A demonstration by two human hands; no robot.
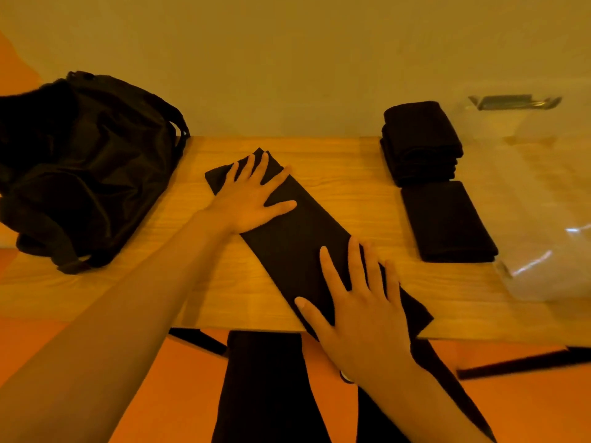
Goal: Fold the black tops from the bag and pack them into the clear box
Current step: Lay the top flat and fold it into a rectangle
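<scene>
A black top (307, 241), folded into a long narrow strip, lies diagonally across the middle of the wooden table (345, 158). My left hand (252, 196) presses flat on its far end with the fingers spread. Flat on the near end, by the table's front edge, lies my right hand (361, 305). The black bag (80, 164) sits slumped at the left of the table. A clear box (531, 199) stands at the right. Beside it sit a stack of folded black tops (422, 145) and a single folded black top (447, 222).
A plain wall runs behind the table. Below the front edge I see dark trouser legs (262, 388), dark table legs (518, 362) and an orange floor (179, 372). A metal latch (515, 102) shows on the clear box's far side.
</scene>
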